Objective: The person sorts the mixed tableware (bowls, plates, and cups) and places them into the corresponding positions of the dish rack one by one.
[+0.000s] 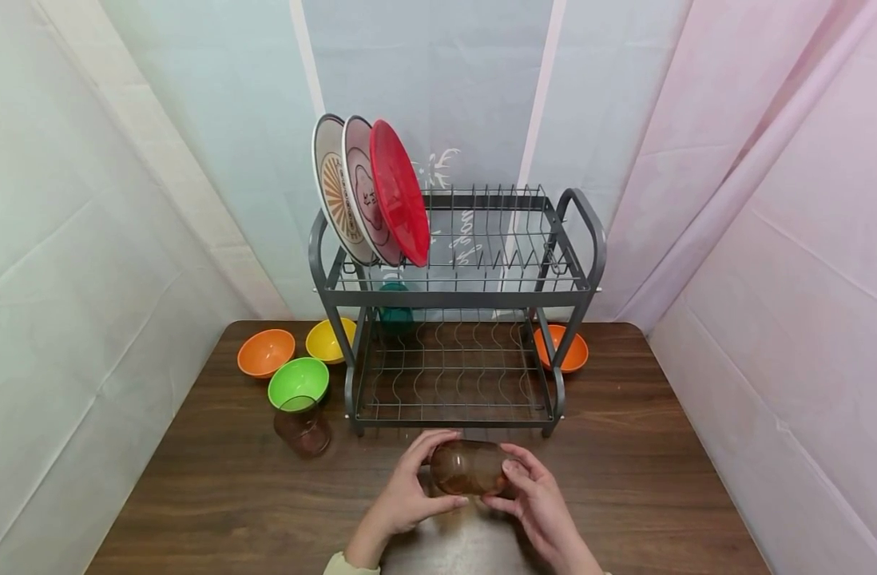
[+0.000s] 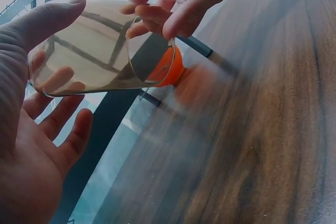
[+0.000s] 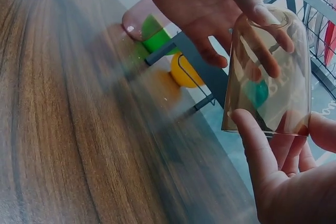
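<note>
An amber drinking glass [image 1: 467,468] lies sideways between both hands above the front of the table. My left hand [image 1: 407,489] holds it around the base, thumb on one side and fingers on the other. At the open end my right hand [image 1: 541,497] pinches the rim, as the left wrist view also shows of the glass [image 2: 86,51]. The fingers of both hands show through the clear wall of the glass [image 3: 273,90] in the right wrist view. A second, pinkish-brown glass [image 1: 302,431] stands to the left, by the green bowl [image 1: 299,382].
A two-tier dark dish rack [image 1: 460,299] stands behind the hands. Two patterned plates [image 1: 334,192] and a red plate [image 1: 398,192] lean in its top left; a teal cup [image 1: 395,307] sits below. Orange [image 1: 266,353] and yellow bowls [image 1: 327,342] are left, another orange bowl [image 1: 572,351] right.
</note>
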A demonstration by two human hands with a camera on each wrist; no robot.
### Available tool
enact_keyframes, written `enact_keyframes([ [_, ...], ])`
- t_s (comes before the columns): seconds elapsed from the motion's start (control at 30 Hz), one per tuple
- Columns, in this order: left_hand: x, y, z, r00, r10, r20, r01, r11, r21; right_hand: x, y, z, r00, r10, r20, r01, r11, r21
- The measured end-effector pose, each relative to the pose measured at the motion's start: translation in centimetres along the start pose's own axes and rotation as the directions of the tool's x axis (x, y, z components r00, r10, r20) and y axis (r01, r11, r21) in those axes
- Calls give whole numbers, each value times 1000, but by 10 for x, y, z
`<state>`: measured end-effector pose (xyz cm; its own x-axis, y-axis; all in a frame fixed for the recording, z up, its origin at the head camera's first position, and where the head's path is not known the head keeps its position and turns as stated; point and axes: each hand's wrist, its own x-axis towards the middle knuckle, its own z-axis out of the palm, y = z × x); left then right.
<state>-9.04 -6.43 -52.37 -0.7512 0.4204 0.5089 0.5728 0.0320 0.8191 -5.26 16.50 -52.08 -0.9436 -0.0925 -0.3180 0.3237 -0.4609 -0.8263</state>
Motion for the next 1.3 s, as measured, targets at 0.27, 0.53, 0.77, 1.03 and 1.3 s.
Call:
enact_keyframes([
  [0.27,-2,-1,2,999,-40,-30,40,999,5,3,2,4,999,-6,-31,5,999,-42],
  [0.53,1,-2,2,998,-59,-38,61,997,40,4,8,4,999,0,-42,-5,991,-132],
  [0.77,3,0,4,998,-44,-51,47,998,51,3,10,3,999,-7,-33,1,987,-162],
  [1.03,9,3,4,997,-38,-63,40,999,37,4,11,7,999,-40,-35,31,974,-224],
  [1.3,17,9,2,998,-25,-55,29,997,72,6,15,7,998,-56,-26,47,966,-252],
])
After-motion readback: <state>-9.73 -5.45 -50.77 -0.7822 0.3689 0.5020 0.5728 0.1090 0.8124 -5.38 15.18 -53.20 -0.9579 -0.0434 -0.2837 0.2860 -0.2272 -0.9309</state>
